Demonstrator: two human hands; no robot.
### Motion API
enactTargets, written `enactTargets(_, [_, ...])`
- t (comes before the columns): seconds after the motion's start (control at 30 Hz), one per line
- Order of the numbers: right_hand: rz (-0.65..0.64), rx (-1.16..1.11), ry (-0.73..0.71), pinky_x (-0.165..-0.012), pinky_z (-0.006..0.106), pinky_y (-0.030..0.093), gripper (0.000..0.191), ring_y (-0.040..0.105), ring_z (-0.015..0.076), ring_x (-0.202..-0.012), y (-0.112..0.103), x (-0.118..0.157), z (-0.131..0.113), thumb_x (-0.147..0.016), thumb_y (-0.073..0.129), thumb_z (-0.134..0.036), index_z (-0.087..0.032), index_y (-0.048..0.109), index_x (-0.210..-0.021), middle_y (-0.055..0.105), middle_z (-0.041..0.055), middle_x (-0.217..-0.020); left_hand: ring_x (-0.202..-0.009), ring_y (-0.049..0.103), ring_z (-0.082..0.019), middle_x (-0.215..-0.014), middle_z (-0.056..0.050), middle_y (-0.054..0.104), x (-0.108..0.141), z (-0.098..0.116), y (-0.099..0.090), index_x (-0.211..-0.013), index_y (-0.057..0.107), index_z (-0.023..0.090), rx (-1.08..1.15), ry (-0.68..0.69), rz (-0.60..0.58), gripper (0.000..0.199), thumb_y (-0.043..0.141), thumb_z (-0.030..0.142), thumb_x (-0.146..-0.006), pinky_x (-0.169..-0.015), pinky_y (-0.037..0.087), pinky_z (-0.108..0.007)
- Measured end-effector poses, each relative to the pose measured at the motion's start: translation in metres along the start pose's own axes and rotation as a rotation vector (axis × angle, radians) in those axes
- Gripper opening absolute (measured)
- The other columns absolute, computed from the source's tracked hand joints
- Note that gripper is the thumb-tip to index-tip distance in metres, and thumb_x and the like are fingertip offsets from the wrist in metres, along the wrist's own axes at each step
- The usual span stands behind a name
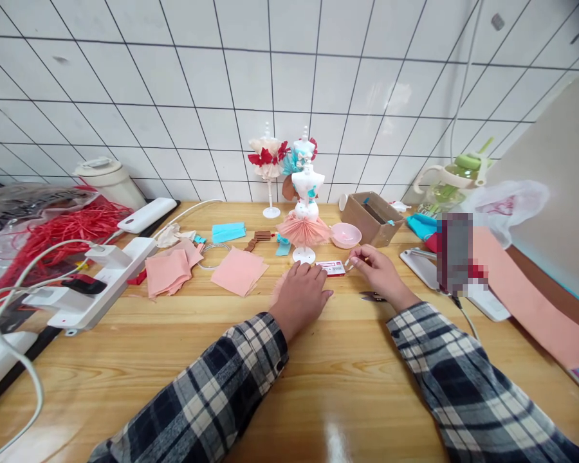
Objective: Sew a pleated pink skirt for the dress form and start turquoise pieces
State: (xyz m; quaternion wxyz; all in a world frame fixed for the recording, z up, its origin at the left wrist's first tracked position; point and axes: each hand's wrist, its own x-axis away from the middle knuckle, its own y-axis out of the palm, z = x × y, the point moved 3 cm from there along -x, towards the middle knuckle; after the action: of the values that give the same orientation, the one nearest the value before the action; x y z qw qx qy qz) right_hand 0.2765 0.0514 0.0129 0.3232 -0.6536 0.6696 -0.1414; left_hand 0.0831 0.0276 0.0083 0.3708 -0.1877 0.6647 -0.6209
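Note:
My left hand [302, 296] lies flat on the wooden table, fingers stretched forward, with a bit of pink crepe paper showing beside it. Between thumb and fingertips, my right hand [379, 270] pinches a small white strip [348, 263]. A small white and red box [331, 268] lies between the two hands. Just beyond stands a white mini dress form [308, 182] wearing a pleated pink paper skirt [305, 229]. Dark scissors [372, 296] lie partly hidden under my right wrist.
Pink paper squares [239, 271], a blue paper piece [228, 232] and a wire ring [214, 254] lie left. A pink bowl [346, 235] and cardboard box [372, 218] stand behind my right hand. A power strip [101, 286] sits far left; a green-lidded bottle [451, 183] stands right.

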Motion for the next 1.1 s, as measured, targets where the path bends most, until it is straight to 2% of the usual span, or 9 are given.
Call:
enactTargets(0.1, [0.02,-0.217,0.111,-0.061,0.026,0.043,0.018,0.059,0.0171,-0.079,-0.003,0.005,0.008,-0.082,0.053,-0.037,-0.02,0.048,-0.079,0.065,0.007,-0.1,-0.113,0.048,-0.027,-0.123,-0.01,0.06,0.001,-0.001,0.001,-0.124,0.052,0.016,0.024,-0.015,0.014,0.043,0.048,0.043,-0.091,-0.107,0.026,-0.046])
enactTargets(0.2, [0.037,-0.31,0.215,-0.051,0.025,0.043,0.021,0.06,0.016,-0.064,-0.001,0.006,0.019,-0.08,0.055,-0.04,-0.022,0.045,-0.084,0.069,0.0067,-0.087,-0.115,0.048,-0.026,-0.125,-0.01,0.059,0.001,-0.002,0.002,-0.13,0.048,0.018,0.032,-0.019,0.023,0.046,0.047,0.043,-0.091,-0.109,0.023,-0.049])
enactTargets(0.27, [0.129,-0.194,0.201,-0.053,0.027,0.047,0.021,0.062,0.0175,-0.066,-0.004,0.004,0.027,-0.081,0.053,-0.037,-0.021,0.05,-0.095,0.07,0.007,-0.085,-0.116,0.047,-0.027,-0.127,-0.009,0.058,0.002,-0.001,0.002,-0.129,0.049,0.021,0.023,-0.007,0.017,0.044,0.049,0.042,-0.091,-0.11,0.02,-0.051])
enactTargets(0.4, [0.248,0.111,0.09,-0.074,0.036,0.053,0.033,0.065,0.0209,-0.089,-0.014,0.002,0.039,-0.082,0.045,-0.024,-0.02,0.062,-0.11,0.068,0.0086,-0.108,-0.118,0.047,-0.027,-0.128,-0.008,0.058,0.003,-0.001,0.001,-0.125,0.052,0.022,0.011,-0.016,0.015,0.04,0.049,0.041,-0.091,-0.111,0.018,-0.054])
enactTargets(0.53, [0.24,0.208,0.188,-0.073,0.036,0.051,0.031,0.065,0.0185,-0.07,-0.024,0.003,0.05,-0.085,0.044,-0.029,-0.02,0.07,-0.1,0.073,0.0057,-0.093,-0.119,0.046,-0.027,-0.129,-0.009,0.057,0.003,0.0,0.001,-0.126,0.051,0.021,0.006,-0.017,0.008,0.041,0.049,0.041,-0.091,-0.111,0.019,-0.054])
enactTargets(0.77, [0.369,0.219,0.192,-0.062,0.031,0.047,0.037,0.059,0.0158,-0.058,-0.039,0.008,0.039,-0.09,0.039,-0.034,-0.02,0.065,-0.113,0.071,0.0055,-0.088,-0.121,0.045,-0.027,-0.129,-0.009,0.057,0.003,0.0,0.002,-0.125,0.052,0.022,-0.01,-0.014,0.026,0.04,0.048,0.042,-0.091,-0.112,0.017,-0.056])
enactTargets(0.83, [0.445,0.285,0.111,-0.068,0.032,0.047,0.04,0.061,0.0189,-0.069,-0.045,0.007,0.025,-0.092,0.034,-0.033,-0.02,0.062,-0.117,0.069,0.0071,-0.089,-0.119,0.046,-0.027,-0.129,-0.009,0.058,0.004,0.0,0.002,-0.125,0.052,0.023,-0.02,-0.015,0.036,0.04,0.049,0.042,-0.091,-0.112,0.017,-0.056])
enactTargets(0.97, [0.606,0.451,-0.08,-0.09,0.041,0.042,0.04,0.055,0.0251,-0.103,-0.061,-0.011,-0.003,-0.094,0.029,-0.029,-0.018,0.058,-0.121,0.061,0.0134,-0.11,-0.117,0.048,-0.027,-0.125,-0.009,0.059,0.003,0.0,0.002,-0.123,0.053,0.022,-0.037,-0.011,0.052,0.039,0.049,0.042,-0.09,-0.112,0.017,-0.056])
enactTargets(1.1, [0.479,0.645,-0.105,-0.101,0.052,0.032,0.051,0.034,0.0335,-0.13,-0.068,-0.04,-0.007,-0.085,0.044,-0.023,-0.017,0.046,-0.136,0.039,0.0171,-0.142,-0.116,0.048,-0.026,-0.122,-0.007,0.06,0.003,0.0,0.001,-0.122,0.054,0.023,-0.027,-0.022,0.062,0.036,0.051,0.04,-0.09,-0.113,0.015,-0.056])
